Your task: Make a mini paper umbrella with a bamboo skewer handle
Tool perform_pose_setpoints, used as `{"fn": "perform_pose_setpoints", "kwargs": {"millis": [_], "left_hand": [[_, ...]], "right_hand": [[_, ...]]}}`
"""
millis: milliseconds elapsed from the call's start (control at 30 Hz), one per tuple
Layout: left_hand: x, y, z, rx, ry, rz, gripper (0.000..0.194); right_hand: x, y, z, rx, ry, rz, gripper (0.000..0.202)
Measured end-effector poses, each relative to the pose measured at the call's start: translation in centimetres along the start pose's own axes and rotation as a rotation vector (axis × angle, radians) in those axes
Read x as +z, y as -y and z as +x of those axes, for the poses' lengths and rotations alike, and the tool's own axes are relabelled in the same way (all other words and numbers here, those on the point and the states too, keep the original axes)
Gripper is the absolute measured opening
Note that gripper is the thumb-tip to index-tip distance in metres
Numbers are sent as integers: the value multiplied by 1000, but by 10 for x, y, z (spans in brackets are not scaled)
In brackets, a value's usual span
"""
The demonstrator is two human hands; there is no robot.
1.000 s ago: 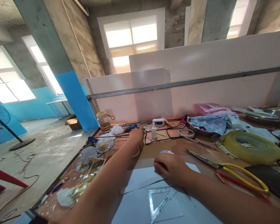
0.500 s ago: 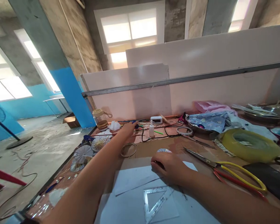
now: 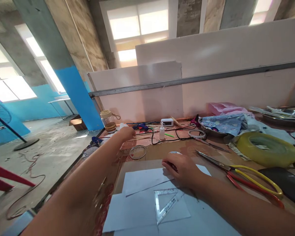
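Note:
My left hand (image 3: 127,133) reaches far out to the back left of the table, beside a white crumpled piece (image 3: 123,125) and left of a blue glue gun (image 3: 140,127). Its fingertips are hidden behind the back of the hand. My right hand (image 3: 180,165) is closed over the white papers (image 3: 145,180), fingers curled. Just beyond its knuckles shows the edge of a small round disc (image 3: 175,152) with radial lines; the grip on it is mostly hidden. Below the hand a clear set square (image 3: 168,204) lies on the papers.
Scissors (image 3: 223,166) with yellow and red handles lie at right, near a big roll of yellowish tape (image 3: 243,147). A hoop (image 3: 137,152), white dropper bottle (image 3: 162,131), black cord (image 3: 152,139) and jar (image 3: 108,121) stand or lie farther back. A metal bowl (image 3: 212,131) holds cloth.
My left hand has moved left, away from the glue gun, which now shows. My right hand keeps its place on the papers. The view has shifted slightly.

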State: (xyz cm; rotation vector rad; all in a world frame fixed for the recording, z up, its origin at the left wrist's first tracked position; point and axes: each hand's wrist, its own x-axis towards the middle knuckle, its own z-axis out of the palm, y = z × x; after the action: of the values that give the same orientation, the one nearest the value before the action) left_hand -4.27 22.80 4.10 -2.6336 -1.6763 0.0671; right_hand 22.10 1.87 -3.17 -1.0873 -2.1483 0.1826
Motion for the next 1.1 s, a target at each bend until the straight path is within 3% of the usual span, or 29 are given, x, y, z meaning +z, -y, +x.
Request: {"fn": "perform_pose_setpoints", "kwargs": {"millis": [133,267,367,500,667,900,1100], "left_hand": [[16,-16,1,1,102,13,35],[15,-21,1,-18,95,-24,35],[4,-20,1,-45,40,-96,34],[-24,-17,1,-78,-32,-256,34],[-52,-21,-9,-45,-22,-545,33],[-60,-36,-26,60,-48,-824,43],[-60,-43,-41,152,-33,-823,49]], "right_hand": [[-2,0,0,-28,6,19,22],[-4,0,1,-47,-6,44,20],[-5,0,1,-43,9,60,19],[-6,1,2,-14,23,78,19],[-5,2,1,13,24,92,20],[-4,3,1,37,48,95,22],[-3,3,2,39,56,96,20]]}}
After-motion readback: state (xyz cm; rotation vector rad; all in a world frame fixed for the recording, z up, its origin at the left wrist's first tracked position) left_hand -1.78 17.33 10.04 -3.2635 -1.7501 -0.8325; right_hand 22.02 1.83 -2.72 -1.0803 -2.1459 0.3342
